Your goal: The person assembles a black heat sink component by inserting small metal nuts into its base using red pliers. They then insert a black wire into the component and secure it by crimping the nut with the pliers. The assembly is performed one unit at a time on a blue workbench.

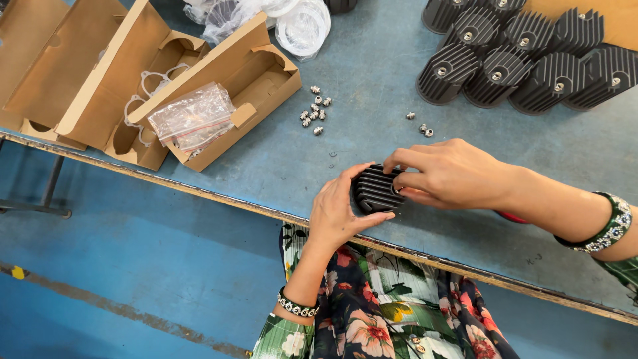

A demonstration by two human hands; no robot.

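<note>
A dark ribbed metal heat sink (pixel 373 188) rests near the front edge of the blue worktable (pixel 359 73). My left hand (pixel 340 209) cups its left side, thumb and fingers wrapped around it. My right hand (pixel 446 174) comes in from the right, fingertips pinched at the heat sink's top right edge; whatever small part they pinch is hidden. A cluster of small silver nuts (pixel 315 110) lies on the table beyond, with a few more (pixel 421 127) to the right.
Several identical dark heat sinks (pixel 515 56) are grouped at the far right. Open cardboard boxes (pixel 153 80) with a clear plastic bag (pixel 193 118) sit at the left, white rings in bags (pixel 292 23) behind. Blue floor lies below the table's front edge.
</note>
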